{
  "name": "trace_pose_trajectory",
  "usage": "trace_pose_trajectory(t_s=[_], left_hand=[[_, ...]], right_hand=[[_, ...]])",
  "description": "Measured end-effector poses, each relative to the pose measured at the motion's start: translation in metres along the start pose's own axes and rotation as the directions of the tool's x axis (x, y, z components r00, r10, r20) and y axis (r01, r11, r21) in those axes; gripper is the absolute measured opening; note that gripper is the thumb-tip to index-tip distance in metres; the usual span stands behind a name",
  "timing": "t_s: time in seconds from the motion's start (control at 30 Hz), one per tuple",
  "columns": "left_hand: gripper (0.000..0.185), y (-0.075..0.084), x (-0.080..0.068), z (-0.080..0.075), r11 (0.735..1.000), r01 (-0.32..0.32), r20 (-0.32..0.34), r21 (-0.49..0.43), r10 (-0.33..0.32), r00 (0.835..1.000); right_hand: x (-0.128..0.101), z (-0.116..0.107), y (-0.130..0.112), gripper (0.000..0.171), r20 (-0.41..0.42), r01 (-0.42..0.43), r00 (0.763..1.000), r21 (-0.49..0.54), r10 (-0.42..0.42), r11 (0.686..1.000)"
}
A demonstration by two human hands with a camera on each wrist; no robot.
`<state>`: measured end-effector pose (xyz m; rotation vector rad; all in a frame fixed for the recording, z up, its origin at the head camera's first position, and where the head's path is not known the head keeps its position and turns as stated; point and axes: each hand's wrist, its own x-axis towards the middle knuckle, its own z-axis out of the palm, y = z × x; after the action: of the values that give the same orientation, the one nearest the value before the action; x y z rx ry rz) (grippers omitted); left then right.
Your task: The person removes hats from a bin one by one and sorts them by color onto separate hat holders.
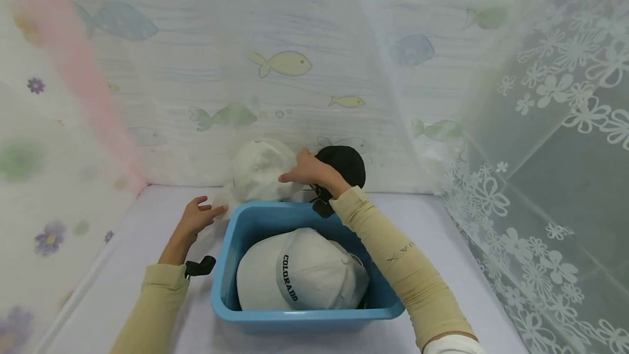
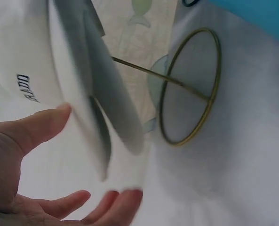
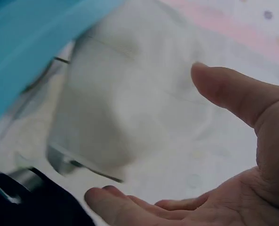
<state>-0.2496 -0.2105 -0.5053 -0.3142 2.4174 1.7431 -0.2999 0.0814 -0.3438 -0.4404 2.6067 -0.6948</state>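
- Centrally, a white cap (image 1: 262,165) stands behind the blue basin (image 1: 314,316), just left of a black cap (image 1: 346,161).
- Left hand (image 1: 196,218): grip spread, thumb tip at the white cap's brim (image 2: 73,108); contact cannot be judged.
- Right hand (image 1: 314,171): grip spread, thumb and fingers apart beside the same cap, near the black one.
- Wire stand (image 2: 148,72): stem and ring base show past the brim.
- Second white cap (image 1: 314,272), lettered COLORADO: lies inside the basin on the white worktop (image 1: 442,266).
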Motion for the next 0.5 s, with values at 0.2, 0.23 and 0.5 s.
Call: trace_pose_trajectory(t_s=[0.2,0.23,0.5], left_hand=[[0.091,0.019,-0.016,-0.004,0.985,-0.1,-0.038,0.141,0.107,0.994],[0.091,0.022,-0.018,-0.004,0.981,-0.117,-0.043,0.152,0.125,0.991],[0.083,0.044,-0.036,-0.006,0.956,-0.223,-0.071,0.192,0.24,0.968]], right_hand=[[-0.027,-0.009,-0.005,0.1,-0.027,0.108,0.993,-0.097,-0.111,0.989],[-0.032,-0.011,-0.006,0.098,-0.029,0.124,0.991,-0.114,-0.128,0.986],[-0.084,-0.013,-0.009,0.091,-0.086,0.191,0.974,-0.197,-0.211,0.962]])
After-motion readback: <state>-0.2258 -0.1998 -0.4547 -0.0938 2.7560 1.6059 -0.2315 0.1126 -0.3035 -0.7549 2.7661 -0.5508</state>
